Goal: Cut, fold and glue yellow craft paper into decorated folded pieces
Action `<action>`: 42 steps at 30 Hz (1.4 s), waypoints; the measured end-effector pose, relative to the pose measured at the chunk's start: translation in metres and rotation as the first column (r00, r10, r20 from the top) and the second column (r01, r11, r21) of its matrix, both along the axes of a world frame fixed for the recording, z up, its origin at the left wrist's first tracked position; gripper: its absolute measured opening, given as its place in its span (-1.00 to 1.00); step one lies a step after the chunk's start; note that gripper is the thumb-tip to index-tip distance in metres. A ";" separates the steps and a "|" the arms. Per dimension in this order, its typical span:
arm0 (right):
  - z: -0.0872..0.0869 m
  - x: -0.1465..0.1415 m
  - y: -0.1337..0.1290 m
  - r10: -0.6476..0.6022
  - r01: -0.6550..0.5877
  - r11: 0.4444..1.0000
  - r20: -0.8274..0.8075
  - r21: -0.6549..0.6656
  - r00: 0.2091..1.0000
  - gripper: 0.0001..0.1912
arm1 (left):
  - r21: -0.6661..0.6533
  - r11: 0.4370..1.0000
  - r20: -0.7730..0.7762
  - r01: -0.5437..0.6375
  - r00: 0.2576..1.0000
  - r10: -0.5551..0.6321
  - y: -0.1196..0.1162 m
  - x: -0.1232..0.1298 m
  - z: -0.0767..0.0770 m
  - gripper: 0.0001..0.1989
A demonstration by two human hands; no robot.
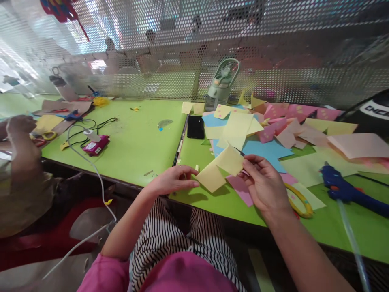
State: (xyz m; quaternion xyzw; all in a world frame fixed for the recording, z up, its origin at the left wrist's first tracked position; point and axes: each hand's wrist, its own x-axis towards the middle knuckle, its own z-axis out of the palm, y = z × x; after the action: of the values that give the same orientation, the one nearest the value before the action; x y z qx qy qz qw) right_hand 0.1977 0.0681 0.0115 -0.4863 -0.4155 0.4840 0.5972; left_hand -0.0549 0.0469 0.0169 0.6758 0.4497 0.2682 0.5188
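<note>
My right hand (263, 180) pinches the right end of a pale yellow piece of paper (212, 178) with a notch cut into it. A thin dark tip sticks out by those fingers; what it belongs to is hidden. My left hand (174, 179) is at the paper's left corner, thumb and forefinger apart on either side of it. Under and beside my right hand lie a pink paper piece (241, 190) and a yellow ring-shaped handle (299, 200). Behind them, blue paper (267, 152) and more yellow paper (238, 127) overlap in a pile.
A blue glue gun (343, 184) lies at right. A black phone (195, 127) and green-lidded bottle (220, 85) stand near the perforated screen (136, 61). Leftward are a magenta power adapter (96, 146), a white cable (99, 174) and another person's arm (22, 142).
</note>
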 end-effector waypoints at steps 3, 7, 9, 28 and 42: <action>0.001 0.000 -0.002 0.041 -0.041 0.999 0.008 -0.029 0.999 -0.53 | -0.109 0.994 0.158 -0.032 0.986 0.049 0.003 0.004 -0.005 -0.79; 0.002 -0.002 -0.012 0.054 -0.052 0.998 0.076 -0.034 0.996 -0.52 | -0.153 0.984 0.270 -0.096 0.953 0.135 0.006 0.008 -0.005 -0.81; 0.001 -0.004 -0.021 0.075 -0.069 0.997 0.131 -0.045 0.989 -0.54 | -0.171 0.975 0.321 -0.143 0.928 0.192 0.006 0.011 -0.007 -0.78; -0.005 -0.029 -0.047 0.255 -0.253 0.965 0.498 -0.073 0.829 -0.64 | -0.242 0.921 0.477 -0.304 0.790 0.386 0.001 0.027 -0.021 -0.70; -0.016 -0.029 -0.036 0.272 -0.229 0.962 0.414 -0.151 0.869 -0.46 | -0.202 0.906 0.412 -0.373 0.806 0.424 0.014 0.021 -0.012 -0.81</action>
State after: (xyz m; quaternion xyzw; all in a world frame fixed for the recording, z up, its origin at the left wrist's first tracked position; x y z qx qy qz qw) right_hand 0.1692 0.0321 -0.0041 -0.5514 -0.5728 0.4572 0.3984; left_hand -0.0334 0.0605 0.0054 0.4564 0.4644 0.4937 0.5765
